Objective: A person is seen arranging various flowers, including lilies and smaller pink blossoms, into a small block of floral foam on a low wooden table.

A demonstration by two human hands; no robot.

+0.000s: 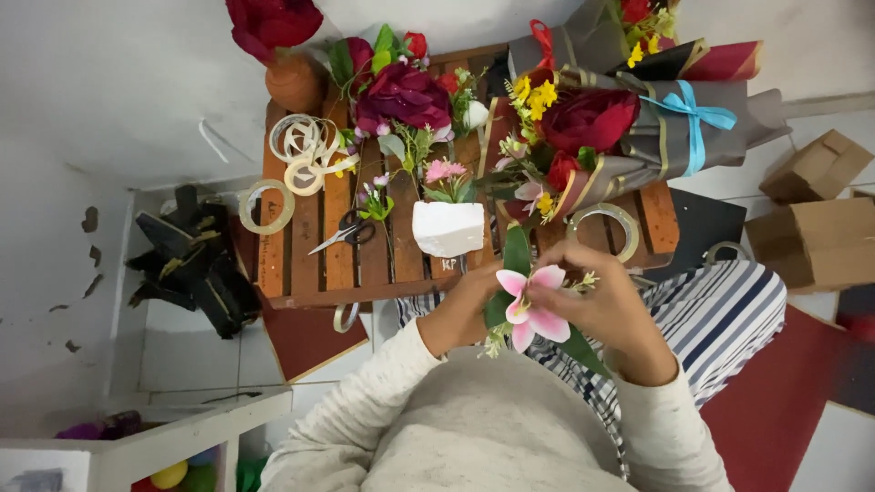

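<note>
Both hands, left (pixel 465 314) and right (pixel 611 314), closed on pink lily (pixel 533 305), just off wooden table's near edge (pixel 365 293).

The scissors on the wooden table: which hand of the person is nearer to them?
Left. The left hand is just below and right of the scissors; the right hand is farther right, beyond the pink lily that both hands hold.

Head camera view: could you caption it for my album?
Both hands, left hand and right hand, hold a pink lily above a wooden crate.

Two brown cardboard boxes (pixel 814 208) on floor, right of pallet table (pixel 301 273)
</note>
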